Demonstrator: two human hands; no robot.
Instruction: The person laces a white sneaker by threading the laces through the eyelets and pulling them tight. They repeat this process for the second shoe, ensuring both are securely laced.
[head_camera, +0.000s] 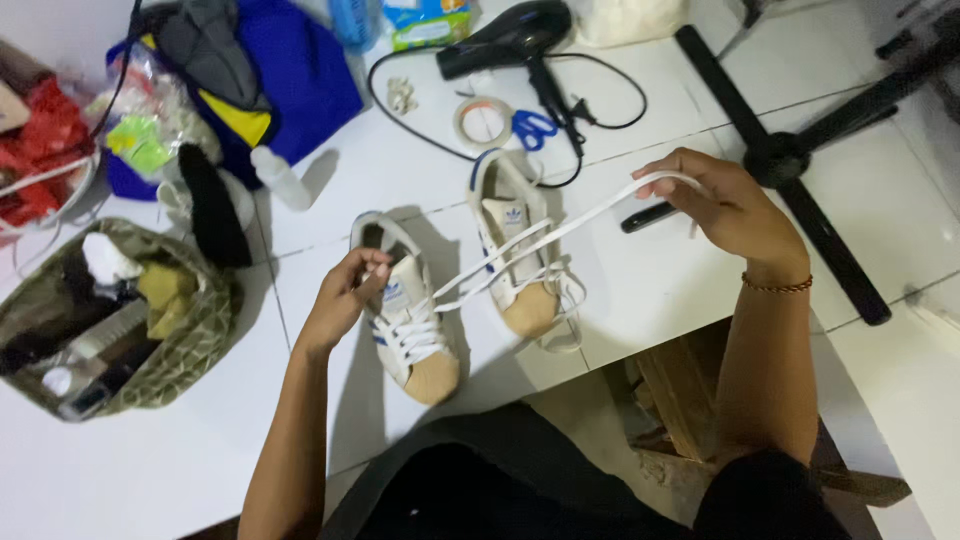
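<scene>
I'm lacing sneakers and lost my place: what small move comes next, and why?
Probably draw the white lace further out with the right hand until snug: it runs taut from the left sneaker, which the left hand steadies at its top eyelets.

hair dryer black, far edge of floor | tape roll just below it | blue-handled scissors beside the roll | plastic bottle left of dryer | patterned bag far left, full | blue cloth left of dryer
</scene>
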